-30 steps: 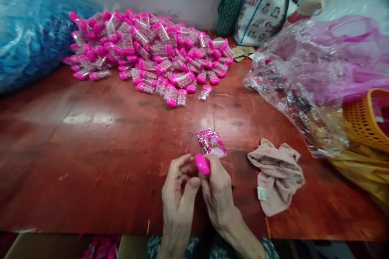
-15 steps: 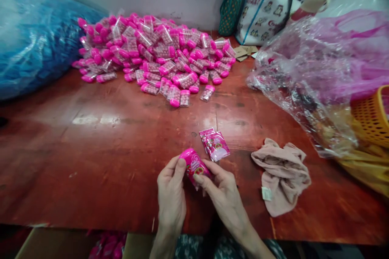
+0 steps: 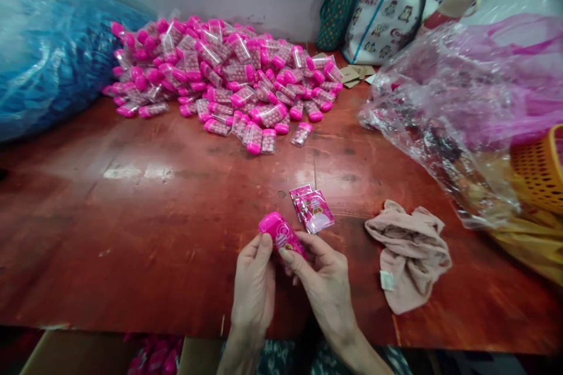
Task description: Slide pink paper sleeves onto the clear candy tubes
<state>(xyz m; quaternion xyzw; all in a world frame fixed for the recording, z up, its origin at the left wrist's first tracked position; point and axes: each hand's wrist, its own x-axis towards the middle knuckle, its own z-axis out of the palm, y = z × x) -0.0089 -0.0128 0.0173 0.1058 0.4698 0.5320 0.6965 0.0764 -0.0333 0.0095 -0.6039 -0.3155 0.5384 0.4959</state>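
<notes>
A small pink-capped candy container with a printed pink sleeve around its body is between my two hands, above the front of the table. My left hand is closed, its thumb on the container's left side near the cap. My right hand pinches the sleeved lower end, thumb on top and fingers behind. Just beyond my right fingers lie a few flat printed sleeves, overlapping. Farther back a big heap of clear candy containers with pink caps and pale pink balls inside is piled against the wall.
A crumpled beige cloth lies to the right. Clear and pink plastic bags and a yellow basket fill the right side. A blue-filled plastic bag stands at left. Below the front edge is an open cardboard box beside pink items.
Both hands still hold the container. My left hand has shifted slightly right and its thumb has slid lower, leaving more of the pink cap showing.
</notes>
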